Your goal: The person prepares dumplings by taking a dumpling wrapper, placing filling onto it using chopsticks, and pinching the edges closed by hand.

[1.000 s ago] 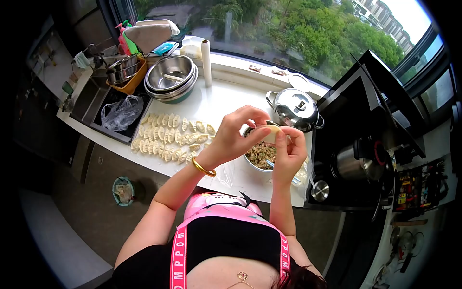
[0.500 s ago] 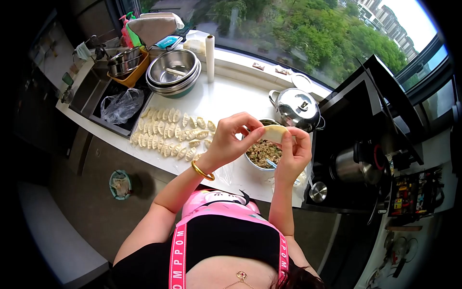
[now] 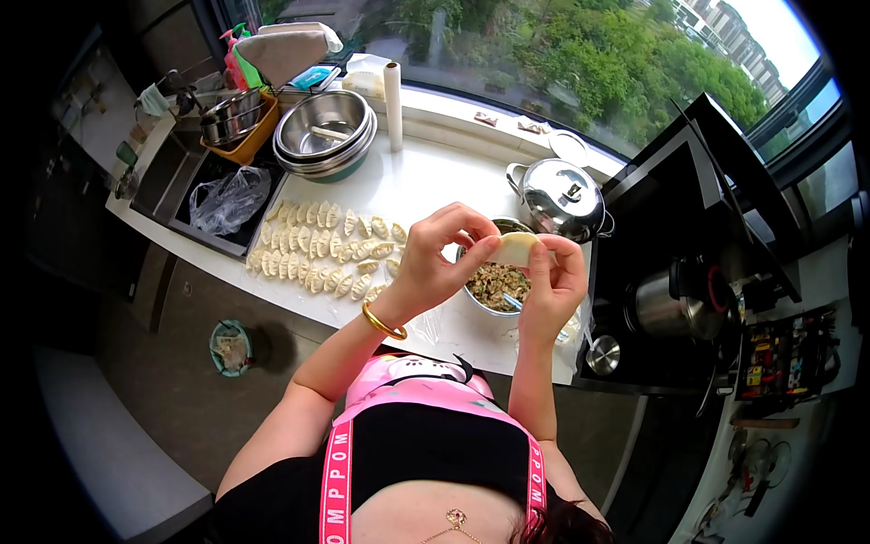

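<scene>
A pale, half-folded dumpling (image 3: pixel 517 248) is pinched between my two hands above a bowl of minced filling (image 3: pixel 495 287). My left hand (image 3: pixel 446 254) grips its left corner with thumb and fingertips; a gold bangle circles that wrist. At the right corner, my right hand (image 3: pixel 555 272) pinches with thumb and bent fingers. Inside the bowl rests a light-blue utensil handle (image 3: pixel 513 302), partly hidden by my right hand. Left of my hands, folded dumplings (image 3: pixel 319 245) lie in rows on the white counter (image 3: pixel 435 181).
Behind the bowl stands a lidded steel pot (image 3: pixel 562 197). Nested steel bowls (image 3: pixel 324 127) and a paper-like roll (image 3: pixel 392 107) are at the back. A black stove with another pot (image 3: pixel 666 304) is on the right. A plastic bag (image 3: pixel 228 201) lies by the sink, and a bin (image 3: pixel 232 348) stands below.
The view has shifted slightly. Both hands keep hold of the dumpling at nearly the same place, with only small finger movement.
</scene>
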A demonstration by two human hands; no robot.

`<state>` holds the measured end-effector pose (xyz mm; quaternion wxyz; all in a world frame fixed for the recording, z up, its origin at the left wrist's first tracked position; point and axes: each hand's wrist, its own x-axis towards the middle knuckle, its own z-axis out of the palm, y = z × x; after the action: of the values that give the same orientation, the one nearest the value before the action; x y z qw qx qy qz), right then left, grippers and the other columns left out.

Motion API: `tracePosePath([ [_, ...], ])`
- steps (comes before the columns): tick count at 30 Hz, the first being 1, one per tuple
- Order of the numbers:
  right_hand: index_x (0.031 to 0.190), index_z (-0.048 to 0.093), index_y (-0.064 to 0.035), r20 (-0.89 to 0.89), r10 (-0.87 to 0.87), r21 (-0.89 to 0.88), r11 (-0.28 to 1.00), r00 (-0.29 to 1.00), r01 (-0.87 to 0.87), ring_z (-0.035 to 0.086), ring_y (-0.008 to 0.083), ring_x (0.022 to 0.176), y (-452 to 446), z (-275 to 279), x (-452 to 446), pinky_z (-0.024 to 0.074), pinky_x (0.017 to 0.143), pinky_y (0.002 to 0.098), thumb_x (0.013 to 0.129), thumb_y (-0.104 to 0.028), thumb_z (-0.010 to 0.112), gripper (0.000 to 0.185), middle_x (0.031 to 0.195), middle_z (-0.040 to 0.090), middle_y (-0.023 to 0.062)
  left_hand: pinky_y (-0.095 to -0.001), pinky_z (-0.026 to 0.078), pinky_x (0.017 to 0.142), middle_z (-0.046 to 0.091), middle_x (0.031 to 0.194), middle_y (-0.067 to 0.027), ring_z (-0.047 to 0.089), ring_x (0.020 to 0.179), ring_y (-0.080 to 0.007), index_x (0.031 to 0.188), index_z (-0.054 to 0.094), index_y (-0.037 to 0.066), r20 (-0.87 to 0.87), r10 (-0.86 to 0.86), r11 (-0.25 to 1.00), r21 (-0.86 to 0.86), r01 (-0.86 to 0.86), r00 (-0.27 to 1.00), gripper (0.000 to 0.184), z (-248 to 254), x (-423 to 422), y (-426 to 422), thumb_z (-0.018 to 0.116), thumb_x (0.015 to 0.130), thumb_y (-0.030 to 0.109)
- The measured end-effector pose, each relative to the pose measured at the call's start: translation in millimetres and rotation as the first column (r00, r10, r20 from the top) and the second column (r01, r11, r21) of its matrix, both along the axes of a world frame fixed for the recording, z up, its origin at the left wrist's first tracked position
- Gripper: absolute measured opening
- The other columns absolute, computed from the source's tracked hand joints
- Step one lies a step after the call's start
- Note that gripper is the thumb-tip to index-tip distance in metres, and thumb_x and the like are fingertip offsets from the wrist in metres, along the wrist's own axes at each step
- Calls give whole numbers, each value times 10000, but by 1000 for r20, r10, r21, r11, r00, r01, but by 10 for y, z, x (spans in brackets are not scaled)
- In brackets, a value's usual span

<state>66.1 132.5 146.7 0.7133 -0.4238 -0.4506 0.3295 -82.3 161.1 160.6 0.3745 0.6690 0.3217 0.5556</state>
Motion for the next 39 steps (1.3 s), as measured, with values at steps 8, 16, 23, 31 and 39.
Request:
tracePosePath([
  [8,946,613,-26,-3,6,-12,1000,1000,-6,462,-3,618,-22,9,-33,349,519,137,908,-81,655,78,826,605,-19,-258,553,690,620,888,-82,622,787,-130,884,627,-22,19,19,1000,24,-20,1000,36,-71,17,23,643,871,7],
  [16,947,613,-21,52,25,4,1000,998,-25,419,-7,621,-13,-22,-50,302,510,145,907,-66,647,69,819,580,-30,-277,562,737,623,879,-80,628,798,-139,878,627,-25,-114,18,996,89,-8,993,39,51,-3,63,642,869,10],
  [23,945,612,-31,71,-48,-28,998,996,50,396,-16,578,-43,45,-28,277,483,143,916,-94,646,77,772,563,-48,-263,553,756,625,891,-70,633,805,-132,933,638,-22,126,-32,999,-34,36,991,80,16,31,45,628,901,51],
  [31,958,602,-29,-4,-54,7,999,999,54,425,-22,572,-17,47,-41,306,493,133,923,-108,643,96,757,577,-41,-201,509,638,612,837,-41,607,721,-78,913,628,-25,36,-28,993,-110,32,999,64,-118,-43,-56,622,910,38],
  [39,959,600,-28,23,-46,-14,999,999,46,421,-20,579,-20,52,-34,306,503,133,925,-116,643,104,743,565,-47,-201,492,594,598,819,-34,555,669,-54,898,606,-30,84,11,997,-77,-5,996,61,-195,10,-55,600,923,25],
])
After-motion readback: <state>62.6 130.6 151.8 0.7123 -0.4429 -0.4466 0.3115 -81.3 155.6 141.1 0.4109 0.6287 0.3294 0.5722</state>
